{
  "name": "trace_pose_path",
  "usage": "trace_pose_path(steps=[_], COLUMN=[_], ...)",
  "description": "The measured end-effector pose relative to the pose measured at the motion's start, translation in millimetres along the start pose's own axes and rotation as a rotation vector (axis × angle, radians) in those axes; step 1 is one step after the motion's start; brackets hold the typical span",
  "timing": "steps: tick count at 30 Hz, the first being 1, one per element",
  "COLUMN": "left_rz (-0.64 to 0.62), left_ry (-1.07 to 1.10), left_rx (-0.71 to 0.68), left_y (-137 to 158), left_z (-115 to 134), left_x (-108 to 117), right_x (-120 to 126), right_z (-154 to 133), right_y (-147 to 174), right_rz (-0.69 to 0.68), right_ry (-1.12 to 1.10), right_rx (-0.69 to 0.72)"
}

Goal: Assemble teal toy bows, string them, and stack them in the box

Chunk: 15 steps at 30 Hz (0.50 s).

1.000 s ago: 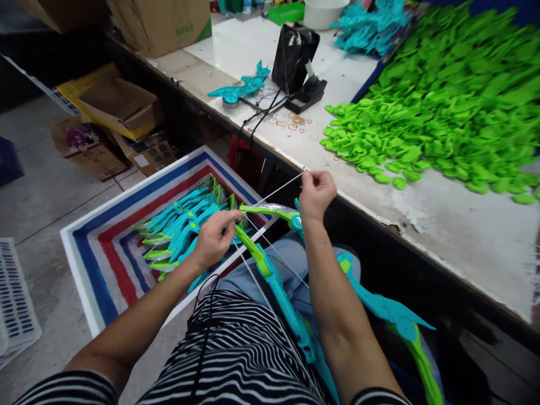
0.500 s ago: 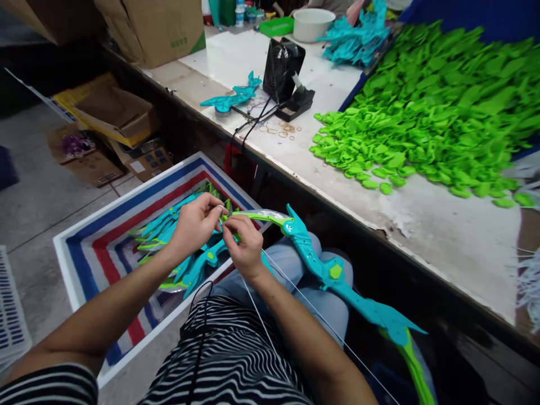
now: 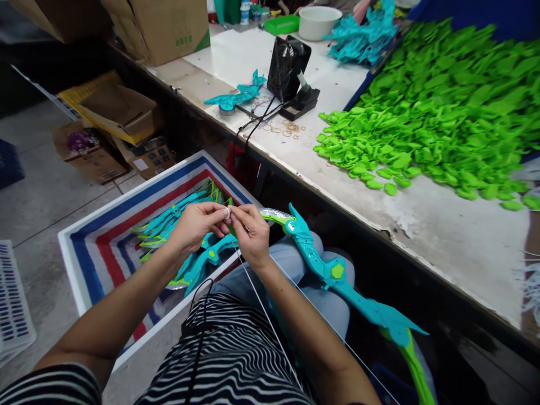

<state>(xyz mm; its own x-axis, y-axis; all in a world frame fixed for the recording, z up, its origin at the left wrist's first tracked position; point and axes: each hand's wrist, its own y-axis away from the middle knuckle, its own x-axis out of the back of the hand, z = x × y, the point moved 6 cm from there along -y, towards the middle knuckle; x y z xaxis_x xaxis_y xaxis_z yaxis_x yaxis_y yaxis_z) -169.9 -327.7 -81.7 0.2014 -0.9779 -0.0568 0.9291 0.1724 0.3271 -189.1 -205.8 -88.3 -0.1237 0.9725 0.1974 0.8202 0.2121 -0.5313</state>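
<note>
Pinching at mid-frame, head view: left hand (image 3: 200, 225) has thumb and fingertips brought together on a small loop of white cord (image 3: 228, 212). Right hand (image 3: 252, 233) just beside it, fingertips bent in toward the same loop; whether they grip cord or limb tip, cannot tell, as the fingers hide it.

Bow (image 3: 310, 253), teal with lime-green limbs, emerges from behind the right hand, over the person's lap. Near limb end is hidden at the fingers, so the bow lies to the right of both hands, and the right hand is nearer its visible length. Key relation: the cord loop sits between the two sets of fingertips, at or close to that hidden limb end; exact contact not visible.

Long axis: slantwise, from the hands off to the person's right and back toward the body. Near end points left, toward the crate (image 3: 84, 259); far limb curves down and leaves the frame at lower right. One cord length runs roughly along the bow, on its body side.

About: more bows (image 3: 172, 216) in the striped crate, left; table (image 3: 464, 253) beyond the knees, bearing a heap of green parts (image 3: 442, 124).
</note>
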Motion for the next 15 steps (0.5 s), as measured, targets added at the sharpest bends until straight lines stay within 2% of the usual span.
trace_pose_path(steps=[5, 9, 15], left_rz=[0.059, 0.082, -0.048], left_ry=[0.039, 0.063, 0.116], left_rx=[0.028, 0.054, 0.087], left_y=[-1.3, -3.0, -1.5], left_z=[-3.8, -4.7, -2.7], left_x=[-5.9, -5.3, -4.6], right_x=[2.1, 4.7, 9.7], right_z=[2.1, -4.9, -9.8], right_y=[1.7, -2.2, -8.1], right_rz=[0.019, -0.005, -0.068], right_ry=[0.013, 0.037, 0.121], right_rx=[-0.072, 0.032, 0.113])
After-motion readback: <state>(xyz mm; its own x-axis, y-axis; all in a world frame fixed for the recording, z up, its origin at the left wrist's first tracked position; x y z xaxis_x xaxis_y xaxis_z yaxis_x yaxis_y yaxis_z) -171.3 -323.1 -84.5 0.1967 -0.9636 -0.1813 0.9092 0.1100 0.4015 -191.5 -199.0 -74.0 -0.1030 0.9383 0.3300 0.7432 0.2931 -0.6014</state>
